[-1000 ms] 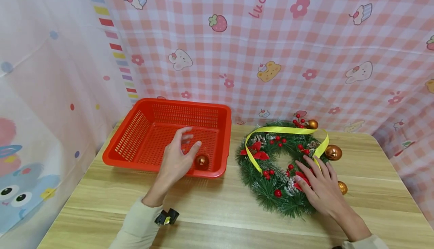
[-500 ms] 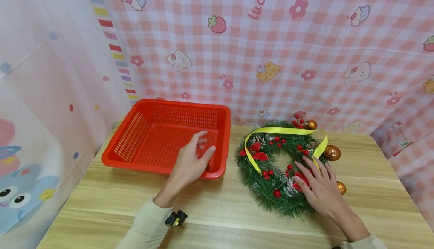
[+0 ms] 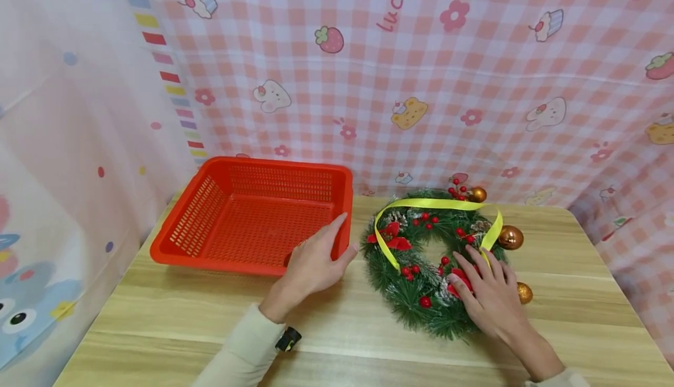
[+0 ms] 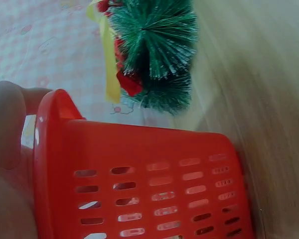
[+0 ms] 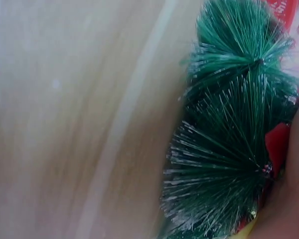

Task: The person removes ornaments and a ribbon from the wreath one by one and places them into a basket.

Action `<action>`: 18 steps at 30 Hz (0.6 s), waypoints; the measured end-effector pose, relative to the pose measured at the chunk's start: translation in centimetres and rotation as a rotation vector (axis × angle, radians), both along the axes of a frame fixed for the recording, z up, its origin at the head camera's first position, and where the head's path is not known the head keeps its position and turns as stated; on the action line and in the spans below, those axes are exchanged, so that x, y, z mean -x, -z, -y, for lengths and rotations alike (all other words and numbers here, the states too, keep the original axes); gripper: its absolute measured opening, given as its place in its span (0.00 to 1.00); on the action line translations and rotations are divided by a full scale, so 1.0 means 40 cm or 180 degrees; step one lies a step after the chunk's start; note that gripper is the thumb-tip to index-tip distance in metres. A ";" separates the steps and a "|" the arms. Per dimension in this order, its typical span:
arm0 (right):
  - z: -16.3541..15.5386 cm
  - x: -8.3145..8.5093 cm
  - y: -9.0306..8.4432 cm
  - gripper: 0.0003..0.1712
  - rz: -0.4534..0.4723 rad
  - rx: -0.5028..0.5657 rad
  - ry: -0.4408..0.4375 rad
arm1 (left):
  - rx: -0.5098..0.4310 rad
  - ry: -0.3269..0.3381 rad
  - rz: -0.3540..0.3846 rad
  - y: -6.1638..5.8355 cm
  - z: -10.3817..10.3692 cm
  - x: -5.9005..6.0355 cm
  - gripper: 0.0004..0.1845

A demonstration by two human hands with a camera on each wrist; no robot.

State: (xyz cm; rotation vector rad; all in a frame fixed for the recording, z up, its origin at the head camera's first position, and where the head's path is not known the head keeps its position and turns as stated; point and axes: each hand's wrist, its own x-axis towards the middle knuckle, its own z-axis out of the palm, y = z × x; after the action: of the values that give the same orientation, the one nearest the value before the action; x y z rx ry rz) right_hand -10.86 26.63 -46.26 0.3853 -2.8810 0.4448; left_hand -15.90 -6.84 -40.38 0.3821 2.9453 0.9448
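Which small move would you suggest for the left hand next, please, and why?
I'd probably bring the left hand across to the left side of the wreath: it seems to hold nothing at the near right corner of the basket, the wreath lies just to its right, and the right hand rests on the wreath's other side.

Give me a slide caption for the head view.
Left hand at the near right corner of a red basket, right hand on a wreath with yellow ribbon.
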 end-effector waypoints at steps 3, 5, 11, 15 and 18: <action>0.015 -0.006 -0.002 0.31 0.0062 0.0040 0.0138 | 0.0190 0.0069 -0.0004 0.003 -0.003 -0.003 0.39; 0.026 -0.010 -0.002 0.32 0.0113 0.0074 0.0240 | 0.0296 0.0108 -0.0003 0.005 -0.005 -0.005 0.40; 0.077 -0.027 0.001 0.34 0.0153 0.0176 0.0561 | 0.0554 0.0162 0.0021 0.008 -0.008 -0.008 0.40; 0.118 -0.039 0.002 0.36 0.0157 0.0203 0.0795 | 0.0611 0.0170 0.0035 0.012 -0.008 -0.006 0.40; 0.146 -0.046 -0.001 0.39 0.0239 0.0213 0.0900 | 0.0611 0.0178 0.0028 0.014 -0.008 -0.005 0.40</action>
State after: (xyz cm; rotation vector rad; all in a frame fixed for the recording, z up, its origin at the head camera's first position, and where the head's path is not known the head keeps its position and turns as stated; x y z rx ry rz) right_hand -9.04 20.78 -46.23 -0.0517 -2.9198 0.5121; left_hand -15.70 -6.52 -40.92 0.4478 2.9649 0.6486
